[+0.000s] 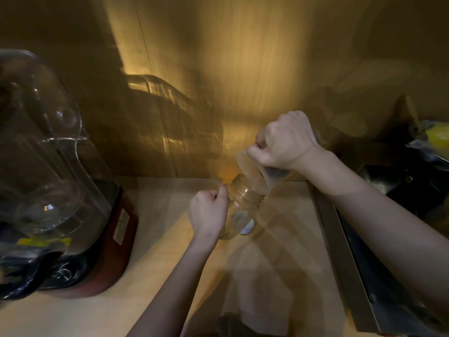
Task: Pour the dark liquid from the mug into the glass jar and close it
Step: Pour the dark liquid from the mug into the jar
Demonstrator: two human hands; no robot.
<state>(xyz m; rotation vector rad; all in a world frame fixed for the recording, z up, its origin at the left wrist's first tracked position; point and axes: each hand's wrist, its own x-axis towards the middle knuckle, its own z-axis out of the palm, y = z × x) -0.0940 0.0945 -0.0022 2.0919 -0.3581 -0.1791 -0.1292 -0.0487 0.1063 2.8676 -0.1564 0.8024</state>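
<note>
A clear glass jar point(243, 203) stands on the light wooden counter point(155, 239), leaning slightly, its threaded mouth open and facing up. My left hand point(209, 211) is wrapped around the jar's left side. My right hand point(284, 142) grips a pale mug point(255, 171), which is blurred and tipped steeply, rim down, right over the jar's mouth. I cannot make out any dark liquid in the blur. A small round white shape point(246, 228), possibly the lid, shows through the jar's base.
A blender with a clear jug point(41, 147) and a red base point(114, 239) fills the left side. A dark sink point(379, 251) with a metal rim lies at the right, with a yellow item point(437, 138) above it. A wooden wall stands behind.
</note>
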